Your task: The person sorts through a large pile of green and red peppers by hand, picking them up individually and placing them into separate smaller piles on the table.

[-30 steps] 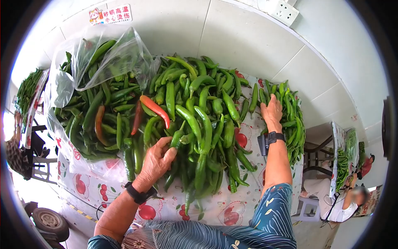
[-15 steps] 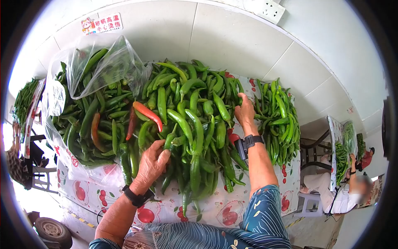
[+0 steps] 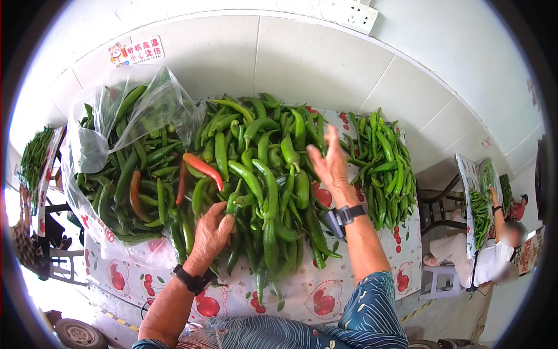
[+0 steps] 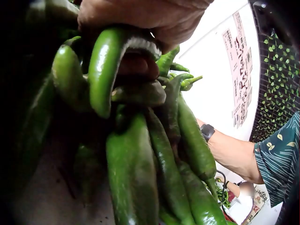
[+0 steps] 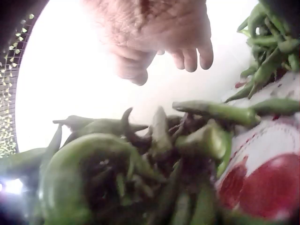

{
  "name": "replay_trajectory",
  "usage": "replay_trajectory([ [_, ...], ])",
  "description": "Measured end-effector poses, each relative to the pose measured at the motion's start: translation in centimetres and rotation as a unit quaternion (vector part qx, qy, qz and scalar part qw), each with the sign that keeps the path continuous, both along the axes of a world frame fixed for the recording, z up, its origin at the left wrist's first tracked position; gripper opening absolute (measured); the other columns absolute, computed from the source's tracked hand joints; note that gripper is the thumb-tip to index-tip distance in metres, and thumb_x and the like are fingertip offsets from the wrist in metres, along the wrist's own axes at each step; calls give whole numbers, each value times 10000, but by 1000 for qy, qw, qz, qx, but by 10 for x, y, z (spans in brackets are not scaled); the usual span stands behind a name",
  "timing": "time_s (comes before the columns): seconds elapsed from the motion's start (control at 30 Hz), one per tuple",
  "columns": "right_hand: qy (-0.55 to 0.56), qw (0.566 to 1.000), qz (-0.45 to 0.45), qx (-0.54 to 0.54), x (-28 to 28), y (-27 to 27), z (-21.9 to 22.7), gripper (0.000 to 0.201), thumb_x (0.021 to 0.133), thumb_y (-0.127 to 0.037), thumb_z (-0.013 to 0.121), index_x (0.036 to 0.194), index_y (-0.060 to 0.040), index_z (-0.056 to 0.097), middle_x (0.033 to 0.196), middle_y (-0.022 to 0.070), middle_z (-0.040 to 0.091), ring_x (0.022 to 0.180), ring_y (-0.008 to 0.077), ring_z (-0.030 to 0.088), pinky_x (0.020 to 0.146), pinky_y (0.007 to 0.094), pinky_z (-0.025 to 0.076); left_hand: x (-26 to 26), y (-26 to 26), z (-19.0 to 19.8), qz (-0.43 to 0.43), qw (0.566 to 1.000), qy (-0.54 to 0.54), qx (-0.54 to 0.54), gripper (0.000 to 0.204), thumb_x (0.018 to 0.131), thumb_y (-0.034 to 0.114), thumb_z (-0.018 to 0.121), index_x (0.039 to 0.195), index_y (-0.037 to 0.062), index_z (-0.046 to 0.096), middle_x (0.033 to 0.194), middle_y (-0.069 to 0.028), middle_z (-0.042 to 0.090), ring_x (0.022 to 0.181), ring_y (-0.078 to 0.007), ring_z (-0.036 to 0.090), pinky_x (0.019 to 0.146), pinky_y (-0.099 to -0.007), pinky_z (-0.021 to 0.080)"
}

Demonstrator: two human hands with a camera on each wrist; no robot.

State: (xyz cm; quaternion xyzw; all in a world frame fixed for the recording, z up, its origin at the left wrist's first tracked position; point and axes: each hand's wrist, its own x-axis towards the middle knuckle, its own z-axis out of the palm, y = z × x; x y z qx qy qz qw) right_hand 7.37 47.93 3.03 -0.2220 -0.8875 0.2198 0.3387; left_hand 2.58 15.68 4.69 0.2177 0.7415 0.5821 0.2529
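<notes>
At the front left of a large pile of green chili peppers (image 3: 270, 186), my left hand (image 3: 210, 238) grips one green pepper (image 3: 233, 202) between thumb and curled fingers. In the left wrist view, that hand (image 4: 145, 16) is at the top, with a curved pepper (image 4: 104, 70) in front of its fingers. My right hand (image 3: 330, 166) is over the right side of the pile, fingers spread, holding nothing. The right wrist view has the right hand (image 5: 154, 28) above the peppers, its fingertips apart from them. An orange-red pepper (image 3: 203, 168) lies on the pile's left part.
A clear plastic bag (image 3: 96, 152) full of peppers stands at the left. Farther right lies a smaller pepper heap (image 3: 388, 163). The cherry-print tablecloth (image 3: 349, 291) shows in front. Behind is a tiled wall (image 3: 314, 64); another person (image 3: 491, 259) sits at the far right.
My right hand has come left from the smaller heap to over the large pile, and its fingers have spread. My left hand keeps its grip on the green pepper.
</notes>
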Motion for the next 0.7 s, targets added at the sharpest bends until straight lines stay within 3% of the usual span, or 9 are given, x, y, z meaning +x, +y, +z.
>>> replay_trajectory([
  [0.17,-47,990,-127,-37,13,76,-6,665,834,-186,604,1385,-46,258,1236,269,526,1102,390,548,929,421,436,1,1,2,11,1000,-6,-25,357,857,169,519,1141,-47,509,647,-65,585,467,-113,516,462,-261,431],
  [0.27,-169,958,-165,-164,18,103,-8,749,790,-200,642,1400,-40,237,1267,282,497,1122,419,520,948,442,413,-1,0,-1,6,1000,-22,-14,359,853,165,521,1142,-47,509,655,-65,587,474,-113,519,467,-260,436],
  [0.37,-255,938,-188,-141,16,118,-38,808,757,-213,674,1407,-30,230,1279,280,483,1145,426,494,952,453,407,-1,-1,-7,4,1000,-21,-10,365,858,167,533,1154,-44,500,663,-65,592,478,-114,524,471,-257,442],
  [0.47,-309,931,-190,-32,10,103,-35,838,735,-216,698,1402,-13,234,1290,267,471,1170,423,473,949,445,414,-2,-1,-7,2,1000,-25,-16,373,864,170,540,1166,-43,492,661,-62,591,478,-113,525,470,-257,443],
  [0.5,-297,935,-193,-6,8,101,-36,800,712,-220,720,1357,3,303,1220,247,534,1147,409,498,935,451,429,-2,-1,-7,1,1000,-27,-16,373,864,170,540,1167,-42,492,660,-62,591,477,-113,526,470,-257,442],
  [0.7,-431,884,-174,-53,-1,93,-15,428,723,-221,716,1080,-20,591,1079,183,630,1074,389,545,885,476,456,-1,0,-5,1,1000,-20,-9,372,869,172,538,1170,-42,492,654,-60,589,478,-113,524,466,-256,439],
])
